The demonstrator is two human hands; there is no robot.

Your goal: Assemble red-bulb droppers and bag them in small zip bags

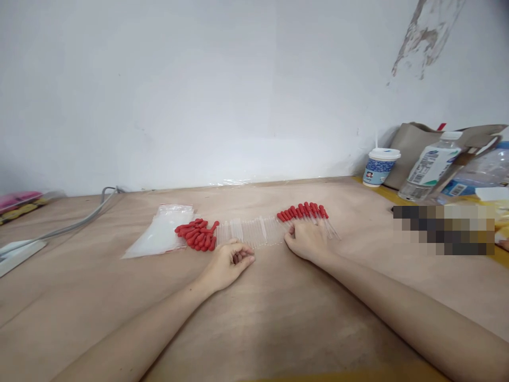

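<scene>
Resting left hand (230,263) half-curled, seemingly empty, by pipette tubes (248,232) rowed presumably for reach; right hand (310,241) curled, hold unclear, at droppers (306,210) toward table's (254,329) far edge.

Tabletop (254,329): light brown, wood-like, yellow along the right and near edges.
Left end: a grey cable (81,222), a white flat piece (19,257), a pink-and-yellow pack (19,201) farther back.
Middle: clear plastic bags (159,233), loose red bulbs (199,239) heaped against them, then clear tubes (246,231) in a row.
Right of the row: red-topped tubes (312,210), side by side.
Right end: lidded cup (379,168), labelled bottle (429,167), beige bag (407,138).
</scene>
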